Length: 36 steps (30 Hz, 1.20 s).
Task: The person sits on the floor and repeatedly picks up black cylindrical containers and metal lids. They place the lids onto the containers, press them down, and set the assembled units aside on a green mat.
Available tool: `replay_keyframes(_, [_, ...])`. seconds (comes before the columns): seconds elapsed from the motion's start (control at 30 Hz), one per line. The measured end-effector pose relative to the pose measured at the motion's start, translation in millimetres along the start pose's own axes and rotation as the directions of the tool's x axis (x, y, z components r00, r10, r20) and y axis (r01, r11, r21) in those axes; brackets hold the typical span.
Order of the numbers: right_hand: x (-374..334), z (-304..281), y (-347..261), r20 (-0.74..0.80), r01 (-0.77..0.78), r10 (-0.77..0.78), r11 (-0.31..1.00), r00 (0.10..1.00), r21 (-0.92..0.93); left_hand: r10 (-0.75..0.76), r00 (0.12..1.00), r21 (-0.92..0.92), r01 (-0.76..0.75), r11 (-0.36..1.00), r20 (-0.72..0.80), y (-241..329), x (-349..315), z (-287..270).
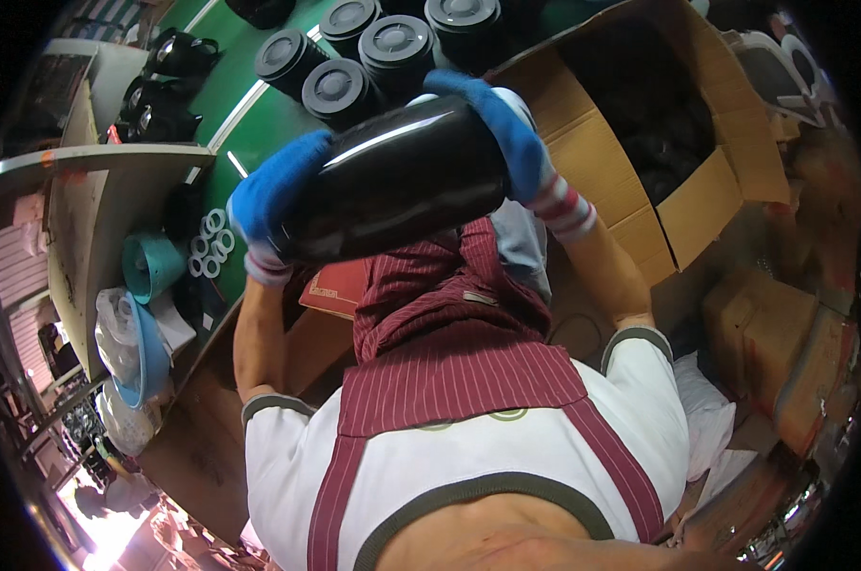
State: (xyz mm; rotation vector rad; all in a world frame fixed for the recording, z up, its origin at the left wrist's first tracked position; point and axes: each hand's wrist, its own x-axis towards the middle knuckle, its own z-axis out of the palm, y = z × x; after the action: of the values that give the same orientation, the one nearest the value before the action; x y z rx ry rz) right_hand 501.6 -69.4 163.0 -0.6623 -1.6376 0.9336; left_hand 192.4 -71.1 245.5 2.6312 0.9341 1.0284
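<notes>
A large glossy black cylinder (402,181) lies on its side in the air before my apron, its right end a little higher than its left. My left hand (280,186), in a blue work glove with a striped cuff, clasps its left end. Around the right end my right hand (508,128), gloved the same way, is closed. Just beyond the cylinder, several black canisters with ridged round lids (397,43) stand on a green work surface (230,128). What the cylinder's ends look like is hidden by the gloves.
At right, an open cardboard box (583,133) holds dark contents. White rings (209,243) lie at left, near a teal container (149,266) and a light-blue basin (149,357). Glossy black items (178,54) stand far left. A closed carton (759,319) sits lower right.
</notes>
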Motion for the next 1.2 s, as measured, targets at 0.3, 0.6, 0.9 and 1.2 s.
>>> replay_keyframes(0.3, [-45.9,-4.7,19.8,0.036,-0.240,0.248,0.874,0.968,0.423,-0.560,0.785,-0.812,0.495,0.310,0.265,-75.3,-127.9,68.3])
replay_keyframes(0.6, [-7.2,24.9,-38.3,-0.045,-0.117,0.145,0.918,0.988,0.378,-0.527,0.794,-0.944,0.325,-0.051,0.302,-45.0,-103.4,65.8])
replay_keyframes(0.9, [7.9,17.9,-27.2,0.056,-0.143,0.133,0.865,0.990,0.481,-0.586,0.810,-0.783,0.370,0.500,0.008,-13.7,-74.6,43.4])
replay_keyframes(1.2, [-24.1,-1.0,-15.4,0.067,-0.164,0.159,0.985,0.985,0.063,0.323,0.946,0.161,-0.320,0.934,0.008,5.8,-9.0,-7.5])
